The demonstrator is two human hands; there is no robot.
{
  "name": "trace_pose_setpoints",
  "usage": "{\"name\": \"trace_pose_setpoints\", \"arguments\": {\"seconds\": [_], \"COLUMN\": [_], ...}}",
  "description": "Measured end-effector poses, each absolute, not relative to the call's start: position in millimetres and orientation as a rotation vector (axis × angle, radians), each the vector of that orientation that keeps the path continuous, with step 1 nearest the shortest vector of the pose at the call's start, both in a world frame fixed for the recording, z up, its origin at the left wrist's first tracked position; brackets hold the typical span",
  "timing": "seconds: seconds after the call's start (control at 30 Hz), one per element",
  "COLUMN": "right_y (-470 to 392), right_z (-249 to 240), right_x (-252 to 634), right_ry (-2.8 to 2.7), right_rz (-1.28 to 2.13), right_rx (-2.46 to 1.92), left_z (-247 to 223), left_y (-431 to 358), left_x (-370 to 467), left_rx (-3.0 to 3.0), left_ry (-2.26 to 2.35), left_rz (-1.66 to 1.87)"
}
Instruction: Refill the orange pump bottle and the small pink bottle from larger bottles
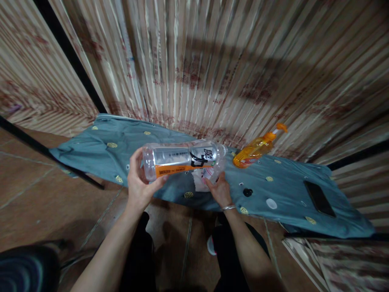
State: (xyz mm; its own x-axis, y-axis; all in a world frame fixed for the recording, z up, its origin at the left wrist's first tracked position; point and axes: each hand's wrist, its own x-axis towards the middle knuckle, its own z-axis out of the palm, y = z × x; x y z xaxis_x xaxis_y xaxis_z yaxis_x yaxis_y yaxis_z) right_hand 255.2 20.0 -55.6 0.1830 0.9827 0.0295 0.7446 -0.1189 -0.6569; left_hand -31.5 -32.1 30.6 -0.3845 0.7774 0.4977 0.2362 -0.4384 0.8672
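Observation:
A large clear plastic bottle [179, 158] with a silver and orange label lies sideways in the air above the cloth-covered table, its neck pointing right. My left hand [141, 182] is closed around its base end. Just below the bottle's neck, my right hand [220, 190] is closed on a small clear plastic piece [216, 169], whose exact shape I cannot make out. Beside the right fingertips shows a crumpled white tissue or wrapper [200, 181], partly hidden by the bottle; whether the hand touches it is unclear.
An orange pump bottle [252, 152] stands at the table's back. On the blue-green cloth [282, 182] are a small black object [247, 192], a whitish disc [271, 203] and a black phone [319, 198]. A striped curtain [194, 69] hangs behind, with dark poles [69, 52] at the sides.

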Motion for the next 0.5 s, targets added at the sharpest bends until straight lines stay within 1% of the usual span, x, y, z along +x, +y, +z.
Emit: {"name": "trace_pose_setpoints", "arguments": {"seconds": [0.5], "right_y": [24], "right_z": [-73], "right_x": [262], "right_ry": [-1.613], "right_rz": [0.506], "right_rx": [-1.870], "left_z": [34], "left_y": [-32], "left_x": [-30], "left_rx": [1.420], "left_ry": [1.354], "left_rz": [1.901]}}
